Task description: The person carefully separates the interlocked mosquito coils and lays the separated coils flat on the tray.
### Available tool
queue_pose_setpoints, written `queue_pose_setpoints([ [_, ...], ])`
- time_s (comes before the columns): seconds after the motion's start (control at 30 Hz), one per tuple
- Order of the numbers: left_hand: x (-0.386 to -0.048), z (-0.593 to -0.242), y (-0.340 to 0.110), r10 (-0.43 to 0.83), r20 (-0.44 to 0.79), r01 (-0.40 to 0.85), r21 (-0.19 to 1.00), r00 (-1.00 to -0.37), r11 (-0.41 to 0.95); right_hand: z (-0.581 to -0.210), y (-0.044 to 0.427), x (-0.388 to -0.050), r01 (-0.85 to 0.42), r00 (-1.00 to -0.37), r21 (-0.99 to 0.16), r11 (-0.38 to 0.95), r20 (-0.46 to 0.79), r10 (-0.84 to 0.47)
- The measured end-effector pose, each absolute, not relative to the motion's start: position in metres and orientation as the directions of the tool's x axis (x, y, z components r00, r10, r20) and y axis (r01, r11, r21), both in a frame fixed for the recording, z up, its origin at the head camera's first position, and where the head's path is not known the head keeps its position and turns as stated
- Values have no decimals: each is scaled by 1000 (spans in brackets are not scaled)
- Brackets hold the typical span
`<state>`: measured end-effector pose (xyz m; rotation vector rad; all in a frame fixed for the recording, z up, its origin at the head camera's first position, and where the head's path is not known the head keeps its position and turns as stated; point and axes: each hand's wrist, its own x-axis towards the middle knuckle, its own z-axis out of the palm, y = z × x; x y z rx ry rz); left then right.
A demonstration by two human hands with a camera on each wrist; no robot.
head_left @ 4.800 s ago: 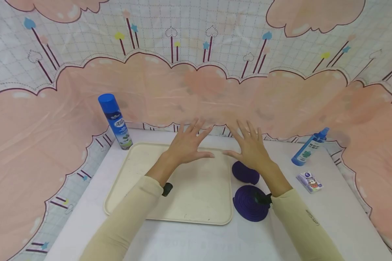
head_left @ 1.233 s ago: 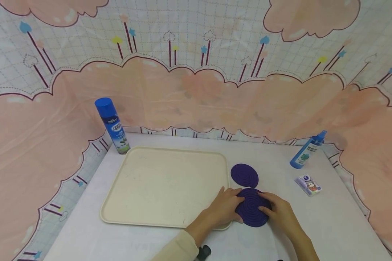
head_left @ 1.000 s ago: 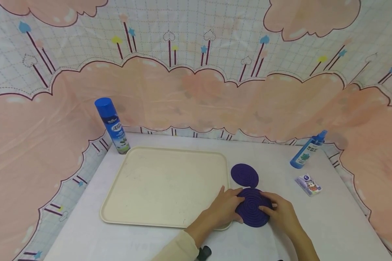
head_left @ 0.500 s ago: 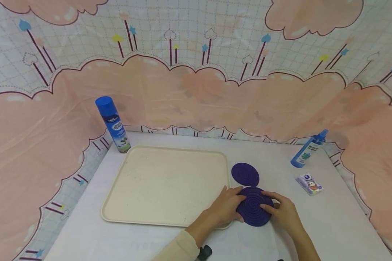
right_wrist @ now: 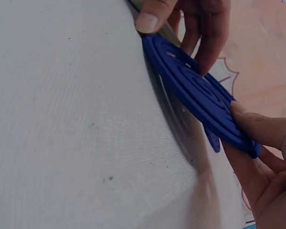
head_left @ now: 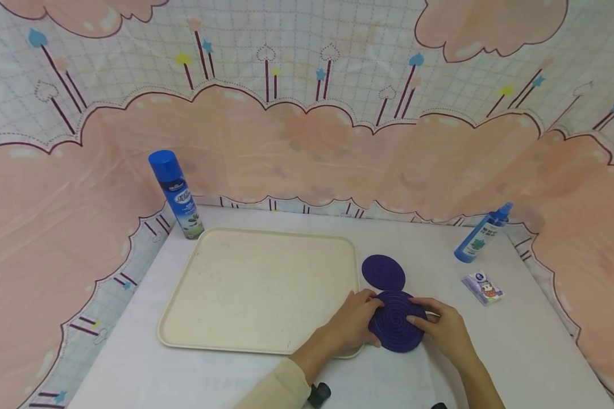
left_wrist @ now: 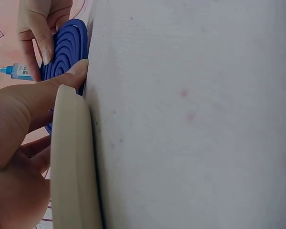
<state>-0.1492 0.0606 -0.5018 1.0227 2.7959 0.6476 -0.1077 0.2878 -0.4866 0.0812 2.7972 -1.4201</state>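
Note:
A round dark-blue spiral mat (head_left: 396, 321) lies between both hands, just right of the cream tray (head_left: 261, 347). My left hand (head_left: 352, 324) holds its left edge, thumb low and fingers above, beside the tray's corner. My right hand (head_left: 447, 332) pinches the right edge, thumb on top and fingers beneath. In the right wrist view the mat (right_wrist: 195, 90) is tilted, its side at the right hand (right_wrist: 269, 167) raised off the white surface. A second round mat (head_left: 383, 272) lies flat just behind the first.
A blue spray can (head_left: 178, 196) stands at the tray's back left corner. On the right are a blue spray bottle (head_left: 481, 236) and a small printed pack (head_left: 483, 288). A patterned cloth (head_left: 297, 153) rises behind the white table (head_left: 184, 386).
Both hands have come down from above the tray and the mats to the nearer mat. Its right side is now lifted, and the farther mat, folded-looking earlier, lies round and flat.

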Motion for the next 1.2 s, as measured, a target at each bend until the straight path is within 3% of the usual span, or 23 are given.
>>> queue_pose_setpoints([
  [0.5,-156,-475,41,638,98,555,605,-764,571,-467,286,-115,-64,-997,-879,473,73,0],
  [1.2,-184,-438,-11,549,280,524,772,-788,359,-416,244,-165,-178,-984,-852,492,155,-88],
])
